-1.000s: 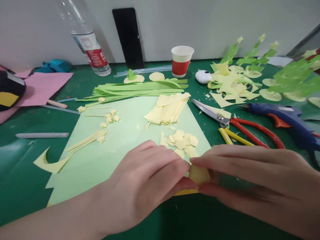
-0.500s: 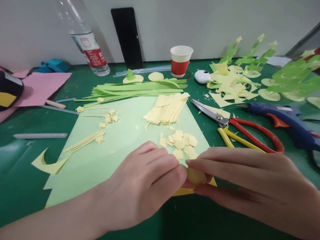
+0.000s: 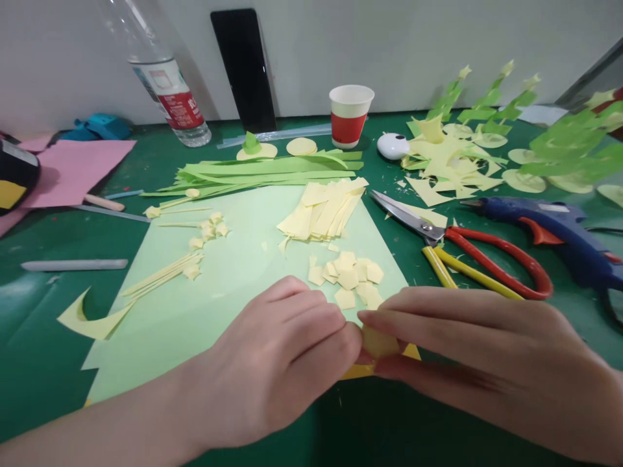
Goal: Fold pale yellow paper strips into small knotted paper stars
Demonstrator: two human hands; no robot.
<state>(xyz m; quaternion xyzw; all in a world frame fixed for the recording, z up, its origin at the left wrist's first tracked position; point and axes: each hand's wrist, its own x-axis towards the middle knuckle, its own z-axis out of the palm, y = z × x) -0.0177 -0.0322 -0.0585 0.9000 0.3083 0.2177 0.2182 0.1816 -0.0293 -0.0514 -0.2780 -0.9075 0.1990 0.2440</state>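
Down at the near edge of the light green sheet [image 3: 209,285], both hands meet over a small yellow paper piece [image 3: 378,342]. The left hand [image 3: 272,370] comes in from the lower left with its fingers [image 3: 311,324] curled closed, thumb and forefinger tips pressed on the piece's left edge. The right hand [image 3: 487,363] reaches in from the right, its fingers [image 3: 418,314] stretched long and nearly flat, forefinger above and thumb below, pinching the same piece from the other side. Only a small patch of the piece shows between the fingertips, so its outline, its long axis and the way it points cannot be told. A deeper yellow strip [image 3: 363,371] peeks out beneath the hands at the sheet's corner; how far it runs is hidden.

Just beyond the fingertips lies a cluster of small yellow squares [image 3: 348,275], and farther back a fanned stack of yellow strips [image 3: 324,211], its strips running from near left to far right. Long green strips [image 3: 272,172] lie across the sheet's far edge. On the green tabletop [image 3: 29,350] to the right sit red-handled scissors [image 3: 467,243], blades pointing far left, touching a yellow stick [image 3: 467,272], and a blue glue gun [image 3: 549,227], cut off at the frame's right edge. A paper cup [image 3: 350,115] stands upright near the wall, and a water bottle [image 3: 165,91] is cropped at the top.
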